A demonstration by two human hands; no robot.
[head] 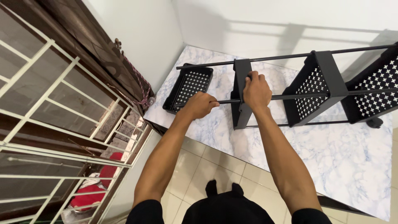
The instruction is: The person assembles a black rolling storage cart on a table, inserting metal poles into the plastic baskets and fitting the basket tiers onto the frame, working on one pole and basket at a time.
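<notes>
A black metal rack [315,85] lies on its side on a marble-patterned table [340,157]. It has several perforated shelf trays threaded on thin black rods. My left hand [200,104] is closed around the near rod [226,101], between the end tray [188,86] and the second tray [240,93]. My right hand [256,90] grips the upper edge of that second tray where the rod passes through it. The end tray rests flat on the table at the far left of the rods.
A white wall runs behind the table. To the left stands a white metal window grille [49,124] and a dark wooden frame with a cord [141,85] hanging off it. Beige floor tiles [207,166] lie below. A caster wheel [375,122] shows at the right.
</notes>
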